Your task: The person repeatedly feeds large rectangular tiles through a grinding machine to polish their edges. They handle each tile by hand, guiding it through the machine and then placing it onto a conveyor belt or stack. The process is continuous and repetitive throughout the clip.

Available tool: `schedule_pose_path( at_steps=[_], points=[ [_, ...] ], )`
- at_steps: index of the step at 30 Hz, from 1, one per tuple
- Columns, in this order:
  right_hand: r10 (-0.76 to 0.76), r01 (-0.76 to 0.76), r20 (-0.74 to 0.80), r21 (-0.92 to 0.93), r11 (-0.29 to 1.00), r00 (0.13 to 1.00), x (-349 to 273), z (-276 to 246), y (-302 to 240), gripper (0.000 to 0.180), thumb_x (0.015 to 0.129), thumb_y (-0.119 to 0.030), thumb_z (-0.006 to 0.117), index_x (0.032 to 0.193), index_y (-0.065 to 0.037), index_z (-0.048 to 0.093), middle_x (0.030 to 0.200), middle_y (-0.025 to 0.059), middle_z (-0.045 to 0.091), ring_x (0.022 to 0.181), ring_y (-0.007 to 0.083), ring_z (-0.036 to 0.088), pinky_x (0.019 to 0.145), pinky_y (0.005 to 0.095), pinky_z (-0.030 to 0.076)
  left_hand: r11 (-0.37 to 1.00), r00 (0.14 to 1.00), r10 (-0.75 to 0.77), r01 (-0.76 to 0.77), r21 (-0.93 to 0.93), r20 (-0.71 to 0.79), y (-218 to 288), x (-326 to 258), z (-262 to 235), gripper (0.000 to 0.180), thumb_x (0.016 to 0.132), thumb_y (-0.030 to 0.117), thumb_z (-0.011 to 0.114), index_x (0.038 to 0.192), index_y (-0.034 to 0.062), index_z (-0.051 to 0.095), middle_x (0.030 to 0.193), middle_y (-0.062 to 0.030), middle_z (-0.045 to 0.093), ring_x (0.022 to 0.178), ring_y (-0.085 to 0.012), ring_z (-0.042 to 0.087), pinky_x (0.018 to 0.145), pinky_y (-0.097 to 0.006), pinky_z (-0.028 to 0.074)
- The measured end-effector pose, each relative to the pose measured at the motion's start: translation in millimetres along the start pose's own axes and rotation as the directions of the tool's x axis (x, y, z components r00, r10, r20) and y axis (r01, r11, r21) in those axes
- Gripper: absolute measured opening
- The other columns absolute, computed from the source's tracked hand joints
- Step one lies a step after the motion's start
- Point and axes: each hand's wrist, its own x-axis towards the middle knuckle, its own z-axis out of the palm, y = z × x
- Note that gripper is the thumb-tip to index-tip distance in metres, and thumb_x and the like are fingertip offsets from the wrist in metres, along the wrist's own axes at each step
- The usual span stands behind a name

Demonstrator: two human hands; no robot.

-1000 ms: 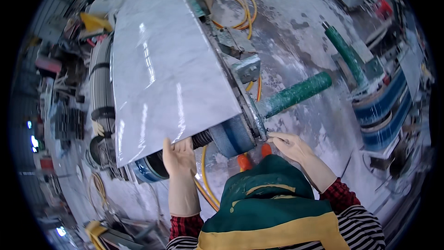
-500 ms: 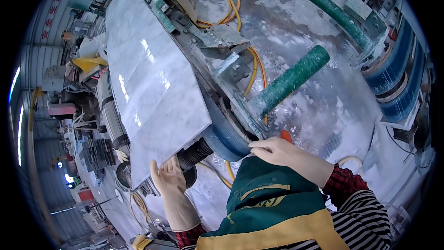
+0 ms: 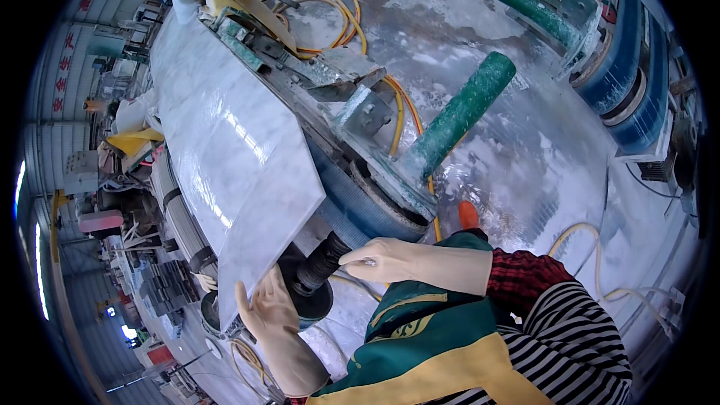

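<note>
A large white-grey marble slab lies tilted across a belt sander, its narrow end toward me. My left hand, in a cream rubber glove, is at the slab's near edge. Its thumb lies over the face and its fingers tuck behind the edge, their tips hidden. My right hand, gloved alike, hovers by the black ribbed hose; its fingers are drawn together and I see nothing in them. Whether it touches the hose I cannot tell. The sander's blue belt runs beside the slab.
A thick green roller handle sticks out from the sander. Orange and yellow hoses coil on the wet floor. Another machine with blue belts stands at right. A black bucket sits under the ribbed hose. A green apron covers my front.
My right hand has moved left and down from the end of the sander to beside the ribbed hose. My left hand stays at the slab's edge. The view has shifted slightly.
</note>
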Motion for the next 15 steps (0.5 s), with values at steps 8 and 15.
schedule_pose_path(
  at_steps=[8,15],
  points=[
    [0.023,-0.027,0.048,0.092,0.995,0.999,11,13,-12,0.027,0.093,-0.018,0.063,0.116,-0.009,0.073,0.082,0.021,0.071,0.068,0.0337,0.069,0.065,0.0418,0.054,0.997,1.0,0.014,-0.012,0.076,-0.024,13,-4,13,0.074,0.099,0.028,0.063,0.15,-0.0117,0.028,0.152,-0.0259,0.041,0.141,-0.0386,0.043,0.12,-0.045,0.04],
    [0.068,-0.09,0.147,0.151,0.984,0.987,15,17,-16,0.035,0.095,-0.025,0.062,0.123,-0.004,0.069,0.099,0.0222,0.073,0.085,0.0332,0.072,0.078,0.0401,0.056,0.996,0.998,0.026,-0.02,0.092,-0.06,7,-11,17,0.073,0.098,0.029,0.065,0.148,-0.0125,0.031,0.148,-0.0259,0.045,0.137,-0.0396,0.048,0.117,-0.045,0.044]
  ],
)
